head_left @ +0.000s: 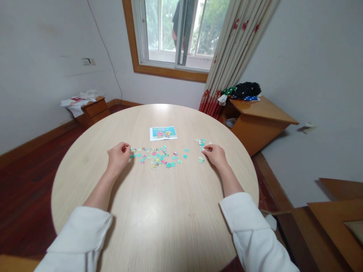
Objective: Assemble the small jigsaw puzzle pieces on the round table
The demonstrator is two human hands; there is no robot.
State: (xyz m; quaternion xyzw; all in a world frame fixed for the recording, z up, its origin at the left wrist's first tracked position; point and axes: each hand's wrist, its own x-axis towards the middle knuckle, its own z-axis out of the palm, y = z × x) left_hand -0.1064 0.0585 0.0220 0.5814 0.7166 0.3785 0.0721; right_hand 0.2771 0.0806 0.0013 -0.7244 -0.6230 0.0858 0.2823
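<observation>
Left hand (118, 156), fingers curled, is at the left end of the scattered puzzle pieces (154, 155); right hand (217, 154) is at a smaller cluster (201, 142); whether either grips anything cannot be determined. Beyond, a picture card (163, 133) lies on the round table (164, 211).

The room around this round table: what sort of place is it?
Probably a room in a home, though I can't be certain: there's a window with a red-patterned curtain, a wooden cabinet with cloths heaped on top, and puzzle pieces on the table.
</observation>
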